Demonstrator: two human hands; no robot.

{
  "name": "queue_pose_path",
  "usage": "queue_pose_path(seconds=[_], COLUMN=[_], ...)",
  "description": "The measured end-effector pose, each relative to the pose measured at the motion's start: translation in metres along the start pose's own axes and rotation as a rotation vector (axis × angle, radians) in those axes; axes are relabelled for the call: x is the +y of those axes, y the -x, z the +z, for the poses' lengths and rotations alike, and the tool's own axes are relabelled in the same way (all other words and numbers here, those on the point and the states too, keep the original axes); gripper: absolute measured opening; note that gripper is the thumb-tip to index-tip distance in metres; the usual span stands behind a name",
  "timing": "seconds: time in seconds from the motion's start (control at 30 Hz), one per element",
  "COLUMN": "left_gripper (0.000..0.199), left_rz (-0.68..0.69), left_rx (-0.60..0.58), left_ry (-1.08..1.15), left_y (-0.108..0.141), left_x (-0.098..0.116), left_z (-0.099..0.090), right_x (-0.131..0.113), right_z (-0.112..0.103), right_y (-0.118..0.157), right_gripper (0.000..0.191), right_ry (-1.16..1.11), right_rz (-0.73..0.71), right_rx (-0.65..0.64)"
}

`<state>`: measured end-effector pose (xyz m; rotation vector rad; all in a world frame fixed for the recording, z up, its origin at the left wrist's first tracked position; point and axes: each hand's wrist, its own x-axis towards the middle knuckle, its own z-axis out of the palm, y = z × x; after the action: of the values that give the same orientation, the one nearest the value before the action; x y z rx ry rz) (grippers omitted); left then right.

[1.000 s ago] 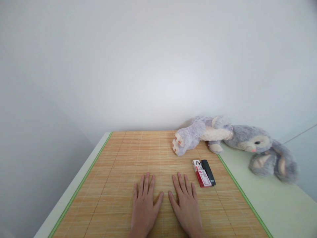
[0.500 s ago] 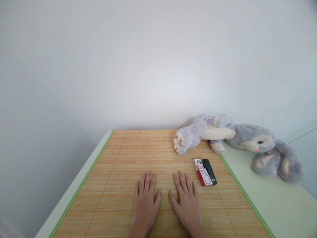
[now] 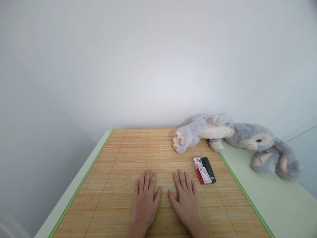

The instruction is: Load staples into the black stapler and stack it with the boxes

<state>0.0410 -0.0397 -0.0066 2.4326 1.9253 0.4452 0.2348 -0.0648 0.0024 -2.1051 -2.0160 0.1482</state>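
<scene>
Left hand [image 3: 145, 205] and right hand [image 3: 186, 205] are resting flat, spread, gripping nothing, with red-and-white box [image 3: 203, 173] and black stapler [image 3: 209, 169] lying at the right hand's one o'clock, any grasp seemingly needing a reach.

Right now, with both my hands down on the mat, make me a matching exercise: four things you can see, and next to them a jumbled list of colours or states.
Things:
1. Bamboo mat
2. Plush rabbit
3. Stapler
4. Left hand

Colours or states:
A. Black, beside red-and-white packaging
B. Palm down, fingers a little apart
C. Edged in green
D. Grey and cream, lying stretched out

Right pairs: 1-C, 2-D, 3-A, 4-B
</scene>
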Motion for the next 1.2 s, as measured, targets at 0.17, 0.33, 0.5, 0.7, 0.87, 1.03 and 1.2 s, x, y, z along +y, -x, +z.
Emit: queue_pose_path(seconds=[0.17,0.33,0.5,0.7,0.87,1.03,1.2], left_gripper=[0.064,0.064,0.072,0.070,0.070,0.071,0.070], left_rz=[0.004,-0.003,0.000,0.002,0.001,-0.012,-0.013], left_rx=[0.001,0.001,0.001,-0.003,-0.004,-0.014,-0.008], left_ry=[0.005,0.007,0.012,0.020,0.041,0.054,0.071], left_y=[0.0006,0.0005,-0.0004,-0.0006,-0.0006,-0.0009,-0.0011], left_x=[-0.0008,-0.0005,0.0012,0.0013,0.0002,-0.0006,-0.0011], left_z=[0.0018,0.0015,0.0002,-0.0010,-0.0022,-0.0020,-0.0012], right_x=[-0.0004,0.0000,0.0000,-0.0018,-0.0019,-0.0012,0.0000], right_z=[0.0002,0.0005,0.0013,-0.0008,-0.0004,0.0002,0.0013], right_y=[-0.0003,-0.0002,-0.0008,-0.0005,-0.0008,-0.0013,-0.0007], right_gripper=[0.071,0.072,0.071,0.069,0.069,0.070,0.069], right_ry=[-0.002,-0.002,-0.008,-0.007,-0.006,-0.021,-0.047], right_rz=[-0.003,-0.007,-0.006,0.002,-0.002,-0.008,-0.015], right_rx=[0.006,0.004,0.004,-0.004,0.001,0.003,0.015])
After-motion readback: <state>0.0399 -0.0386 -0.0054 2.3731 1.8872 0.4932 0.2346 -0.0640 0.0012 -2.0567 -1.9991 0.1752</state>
